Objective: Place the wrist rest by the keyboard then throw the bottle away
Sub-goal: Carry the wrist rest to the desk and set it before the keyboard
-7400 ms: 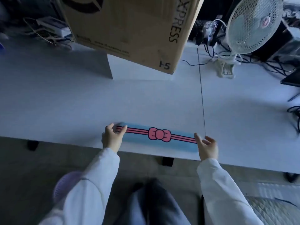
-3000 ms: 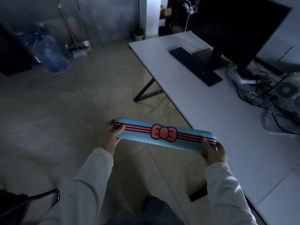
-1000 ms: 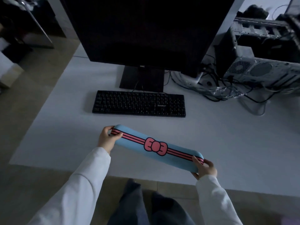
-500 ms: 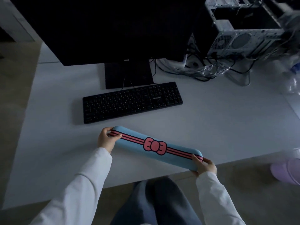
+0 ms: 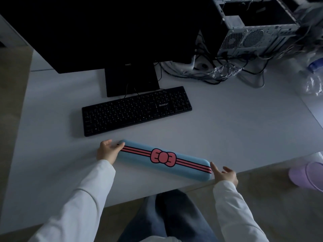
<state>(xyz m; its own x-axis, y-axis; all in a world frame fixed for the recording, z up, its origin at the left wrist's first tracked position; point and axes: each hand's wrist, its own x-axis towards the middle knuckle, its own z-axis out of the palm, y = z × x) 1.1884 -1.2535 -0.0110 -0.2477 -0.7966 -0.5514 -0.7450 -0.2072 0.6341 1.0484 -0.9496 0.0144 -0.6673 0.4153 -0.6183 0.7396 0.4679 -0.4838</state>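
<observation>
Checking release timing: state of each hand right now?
Left hand: open, fingers at the wrist rest's left end, no grip.
Right hand: open, fingers spread at the rest's right end, holding nothing.

- The wrist rest [image 5: 164,159] is a long, light-blue pad with rounded ends, pink stripes along its length and a pink bow at its middle. It lies flat on the desk just in front of the keyboard [image 5: 136,110], apart from it and skewed, its right end near the desk's front edge.
- The bottle [image 5: 314,79] is clear, crumpled plastic, apparently blue-capped, though blurred; it lies on the desk well to the keyboard's right, at the frame edge.
</observation>
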